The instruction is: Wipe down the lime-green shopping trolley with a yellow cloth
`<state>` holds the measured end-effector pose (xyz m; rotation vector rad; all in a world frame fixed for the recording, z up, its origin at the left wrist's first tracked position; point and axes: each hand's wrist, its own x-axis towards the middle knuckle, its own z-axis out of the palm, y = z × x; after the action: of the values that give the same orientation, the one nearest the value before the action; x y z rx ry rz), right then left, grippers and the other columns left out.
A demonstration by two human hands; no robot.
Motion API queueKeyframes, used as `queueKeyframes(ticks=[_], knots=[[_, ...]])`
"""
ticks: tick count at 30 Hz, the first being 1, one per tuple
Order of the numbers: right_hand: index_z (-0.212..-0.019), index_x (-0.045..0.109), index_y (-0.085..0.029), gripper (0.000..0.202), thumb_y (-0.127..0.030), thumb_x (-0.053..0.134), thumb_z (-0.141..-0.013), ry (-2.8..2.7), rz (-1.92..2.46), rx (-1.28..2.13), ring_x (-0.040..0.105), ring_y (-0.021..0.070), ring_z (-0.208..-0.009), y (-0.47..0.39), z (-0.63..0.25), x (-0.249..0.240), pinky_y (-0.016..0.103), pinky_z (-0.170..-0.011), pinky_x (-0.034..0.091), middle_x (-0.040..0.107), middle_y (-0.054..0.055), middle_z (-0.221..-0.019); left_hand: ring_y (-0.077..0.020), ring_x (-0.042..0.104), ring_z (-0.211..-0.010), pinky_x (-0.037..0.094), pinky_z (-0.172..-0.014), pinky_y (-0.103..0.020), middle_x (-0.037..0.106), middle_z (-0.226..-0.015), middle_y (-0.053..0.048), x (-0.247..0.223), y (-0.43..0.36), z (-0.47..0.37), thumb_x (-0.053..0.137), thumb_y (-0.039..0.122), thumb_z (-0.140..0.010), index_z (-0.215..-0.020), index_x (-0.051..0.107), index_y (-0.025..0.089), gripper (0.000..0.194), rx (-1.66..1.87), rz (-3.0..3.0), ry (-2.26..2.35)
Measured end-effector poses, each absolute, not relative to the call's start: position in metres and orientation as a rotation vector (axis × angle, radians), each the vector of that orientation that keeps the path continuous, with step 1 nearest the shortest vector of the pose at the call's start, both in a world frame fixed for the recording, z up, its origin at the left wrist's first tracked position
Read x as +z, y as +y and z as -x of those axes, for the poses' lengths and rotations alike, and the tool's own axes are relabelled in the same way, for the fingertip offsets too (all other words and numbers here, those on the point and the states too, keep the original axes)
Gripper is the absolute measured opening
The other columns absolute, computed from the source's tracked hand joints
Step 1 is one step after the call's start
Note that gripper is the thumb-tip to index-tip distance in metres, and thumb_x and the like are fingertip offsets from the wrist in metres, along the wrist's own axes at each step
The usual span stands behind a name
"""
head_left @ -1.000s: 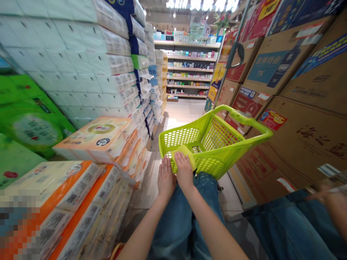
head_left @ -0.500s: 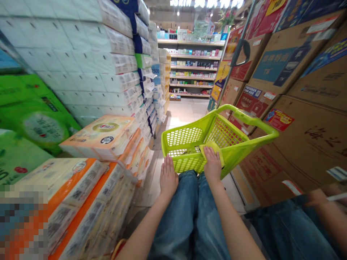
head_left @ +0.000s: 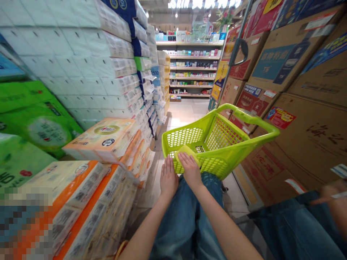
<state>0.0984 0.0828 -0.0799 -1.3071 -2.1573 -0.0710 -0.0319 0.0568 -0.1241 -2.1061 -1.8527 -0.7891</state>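
Note:
A lime-green shopping basket (head_left: 211,160) with perforated sides and a long raised handle stands in front of my knees. My right hand (head_left: 191,171) presses a yellow cloth (head_left: 193,154) over the near rim, close to the basket's left corner; the cloth is folded across the rim, and my fingers lie on top of it. Just left of it, my left hand (head_left: 168,177) rests with straight fingers against the basket's near left corner. Its thumb side is partly hidden against the basket. Inside the basket, only the grid bottom shows.
Stacked tissue packs (head_left: 89,141) rise close on my left. Cardboard boxes (head_left: 306,133) form a wall on the right. Another person's jeans (head_left: 295,224) and blurred hand are at lower right. Shelves of goods (head_left: 192,66) stand at the aisle's far end.
My right hand has slid left along the near rim with the yellow cloth, from mid-rim to beside my left hand. My left hand and the basket have stayed nearly in place.

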Motion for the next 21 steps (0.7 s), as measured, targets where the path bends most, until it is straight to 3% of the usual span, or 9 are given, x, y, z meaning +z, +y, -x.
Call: queueKeyframes(ticks=[9,13,21], knots=[[-0.142,0.048,-0.013,0.075,0.006,0.038,-0.07,-1.948,1.588,-0.21,0.041,0.0197,-0.14,0.093,-0.187,-0.072,0.042,-0.121,0.024,0.053,0.007,-0.146,-0.0249,0.016,-0.151,0.026,-0.122,-0.045,0.015,-0.164,-0.015,-0.125,0.057,0.029,0.048,0.009,-0.08,-0.156,-0.002,0.01,0.091,-0.863,2.109,-1.872],[-0.141,0.049,-0.008,0.073,0.006,0.038,-0.071,-1.916,1.603,-0.135,0.039,0.0228,-0.141,0.089,-0.14,-0.075,0.044,-0.12,0.025,0.052,0.011,-0.146,-0.0259,0.016,-0.151,0.027,-0.121,-0.047,0.016,-0.163,-0.017,-0.126,0.057,0.028,0.048,0.01,-0.082,-0.156,-0.003,0.009,0.089,-0.859,2.111,-1.877],[-0.142,0.049,-0.011,0.062,0.001,0.038,-0.082,-2.074,1.365,0.056,0.04,0.0208,-0.141,0.076,-0.051,-0.079,0.041,-0.121,0.026,0.05,0.01,-0.147,-0.0228,0.016,-0.151,0.029,-0.121,-0.044,0.023,-0.162,-0.015,-0.13,0.059,0.032,0.036,0.007,-0.088,-0.156,0.001,0.011,0.077,-0.74,2.074,-1.846]])
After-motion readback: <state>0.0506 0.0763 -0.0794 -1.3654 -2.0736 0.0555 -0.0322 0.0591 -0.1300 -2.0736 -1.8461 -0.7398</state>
